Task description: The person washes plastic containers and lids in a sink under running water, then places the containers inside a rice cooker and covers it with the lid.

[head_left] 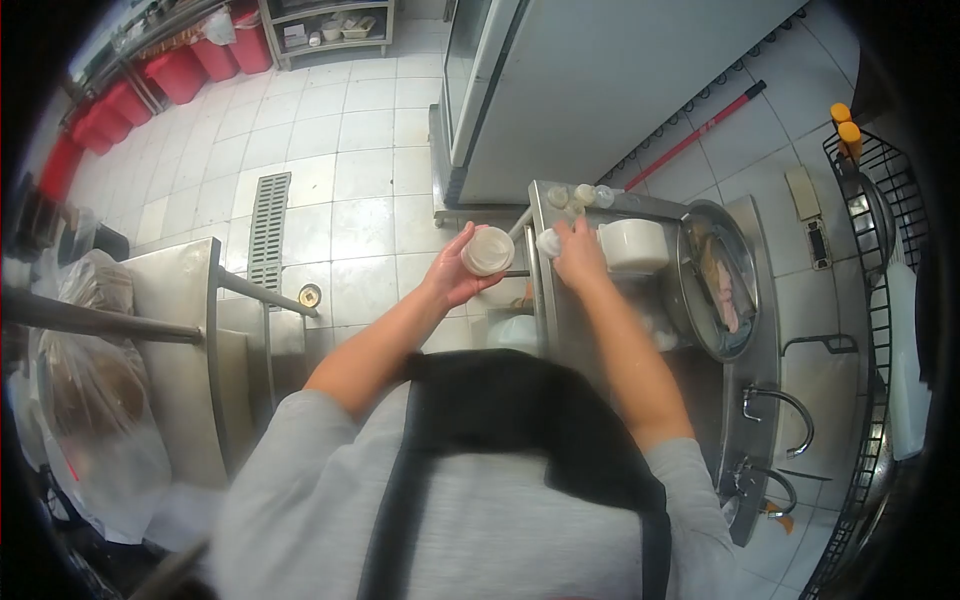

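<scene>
My left hand (456,268) is wrapped around a round, translucent whitish container (488,251), held over the floor just left of the steel counter. Its top faces up toward me. Over the counter's left edge, my right hand (580,258) has its fingers closed at a small white rounded thing (548,243). Its exact kind is too small to make out. Just beyond these fingers stand several small pale bottles (584,195). A white tub (634,246) sits right beside my right hand.
A large round metal pan (718,280) with pinkish pieces lies on the steel counter (590,325), near two taps (790,420). A tall fridge-like cabinet (590,95) stands ahead. At left are a steel table (165,330) and plastic bags (100,400); red bins (178,76) line the far wall.
</scene>
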